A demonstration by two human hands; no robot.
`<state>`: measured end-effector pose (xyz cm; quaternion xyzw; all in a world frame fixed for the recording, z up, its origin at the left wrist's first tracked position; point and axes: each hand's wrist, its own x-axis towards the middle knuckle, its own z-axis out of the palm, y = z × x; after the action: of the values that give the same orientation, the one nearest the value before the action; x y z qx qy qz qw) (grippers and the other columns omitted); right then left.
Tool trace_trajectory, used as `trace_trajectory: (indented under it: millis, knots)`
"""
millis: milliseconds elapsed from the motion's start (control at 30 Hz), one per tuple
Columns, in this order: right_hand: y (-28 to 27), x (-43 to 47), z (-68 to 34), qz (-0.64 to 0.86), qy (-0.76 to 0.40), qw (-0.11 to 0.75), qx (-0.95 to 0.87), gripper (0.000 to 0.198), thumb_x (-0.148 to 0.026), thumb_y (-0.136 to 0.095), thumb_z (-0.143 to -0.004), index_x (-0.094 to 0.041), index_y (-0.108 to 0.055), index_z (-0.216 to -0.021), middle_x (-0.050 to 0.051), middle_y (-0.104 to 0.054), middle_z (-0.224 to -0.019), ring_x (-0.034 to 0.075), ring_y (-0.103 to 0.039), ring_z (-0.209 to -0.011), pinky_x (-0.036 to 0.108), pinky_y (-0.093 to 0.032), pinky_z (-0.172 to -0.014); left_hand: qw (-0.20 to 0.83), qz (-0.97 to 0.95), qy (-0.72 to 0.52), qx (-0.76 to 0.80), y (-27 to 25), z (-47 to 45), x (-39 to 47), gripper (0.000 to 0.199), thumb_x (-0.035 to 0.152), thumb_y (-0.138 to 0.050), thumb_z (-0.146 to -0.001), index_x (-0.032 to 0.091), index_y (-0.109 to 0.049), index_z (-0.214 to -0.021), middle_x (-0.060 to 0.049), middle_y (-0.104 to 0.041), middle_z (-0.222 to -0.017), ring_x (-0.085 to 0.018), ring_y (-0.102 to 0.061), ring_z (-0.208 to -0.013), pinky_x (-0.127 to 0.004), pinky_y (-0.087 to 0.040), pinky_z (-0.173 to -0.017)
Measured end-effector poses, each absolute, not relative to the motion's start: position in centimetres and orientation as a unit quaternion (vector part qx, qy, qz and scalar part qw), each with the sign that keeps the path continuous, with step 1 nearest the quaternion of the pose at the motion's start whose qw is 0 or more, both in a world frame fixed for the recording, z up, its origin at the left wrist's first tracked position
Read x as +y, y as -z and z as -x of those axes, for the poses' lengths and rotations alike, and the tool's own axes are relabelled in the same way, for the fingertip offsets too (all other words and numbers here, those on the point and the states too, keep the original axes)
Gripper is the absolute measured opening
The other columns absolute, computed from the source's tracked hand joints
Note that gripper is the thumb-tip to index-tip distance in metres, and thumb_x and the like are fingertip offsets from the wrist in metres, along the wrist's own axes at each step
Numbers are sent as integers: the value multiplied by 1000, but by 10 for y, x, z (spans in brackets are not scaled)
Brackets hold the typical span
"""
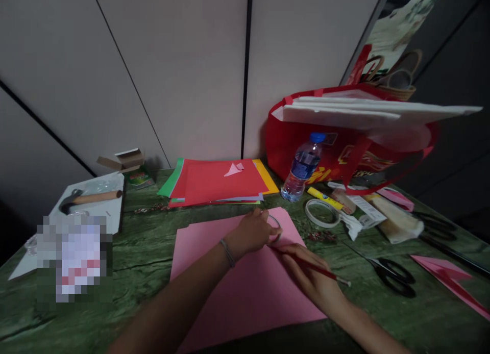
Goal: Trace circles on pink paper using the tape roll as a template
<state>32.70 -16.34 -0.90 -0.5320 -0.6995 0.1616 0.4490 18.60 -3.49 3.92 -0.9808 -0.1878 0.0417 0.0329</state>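
Observation:
Pink paper sheets (245, 298) lie on the green table in front of me. My left hand (257, 232) has its fingers closed on a thin ring (278, 222), which looks like a small tape roll, near the paper's far right corner. The fingers hide part of the ring. In my right hand (316, 280) is a red pencil (319, 269), with its eraser end pointing right and its writing end close to the ring's near edge. The pencil's very tip is hard to make out. My right hand rests low over the paper's right side.
Behind lie coloured sheets (222, 183) and a water bottle (302, 170) beside a red bag (283, 134). At right are a tape roll (322, 224), a glue stick (324, 198), scissors (392, 277) and folded pink paper (447, 272). A hammer (95, 197) lies on a white board at left.

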Motion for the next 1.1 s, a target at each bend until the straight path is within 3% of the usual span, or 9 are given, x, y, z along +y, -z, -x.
trace_trajectory:
  millis: [333, 533, 633, 933, 1100]
  knots:
    - [15, -161, -327, 466, 1, 345, -815, 24, -10, -49, -90, -17, -54, -112, 8, -69, -93, 19, -68, -82, 30, -55, -72, 19, 988, -64, -139, -54, -195, -30, 23, 18, -58, -88, 23, -64, -109, -8, -60, -89, -24, -50, -98, -31, -37, -79]
    - [19, -164, -338, 462, 10, 288, -839, 30, -8, -35, -92, -16, -56, -112, 11, -69, -97, 21, -67, -88, 30, -56, -71, 17, 985, -63, -159, -57, -195, -32, 22, 24, -52, -91, 24, -65, -110, -13, -58, -99, -26, -52, -94, -31, -38, -69]
    - [16, -167, -345, 464, -8, 279, -841, 28, -10, -38, -93, -17, -56, -114, 10, -69, -98, 20, -67, -89, 29, -56, -72, 15, 984, -54, -166, -57, -195, -34, 21, 23, -50, -92, 24, -66, -105, -13, -58, -99, -26, -53, -91, -30, -37, -64]
    - [2, -168, -360, 487, -6, 348, -801, 20, -11, -48, -92, -18, -56, -109, 6, -69, -92, 17, -68, -82, 28, -56, -73, 16, 984, -55, -169, -61, -198, -36, 17, 15, -50, -90, 18, -67, -88, -12, -60, -90, -23, -55, -81, -28, -34, -58]
    - [-18, -149, -374, 585, -4, 426, -690, 12, -25, -49, -92, -19, -59, -95, 6, -67, -81, 19, -66, -70, 32, -54, -63, 32, 984, -37, -173, -53, -199, -38, 18, 13, -48, -89, 15, -66, -87, -13, -61, -86, -24, -56, -79, -29, -34, -57]
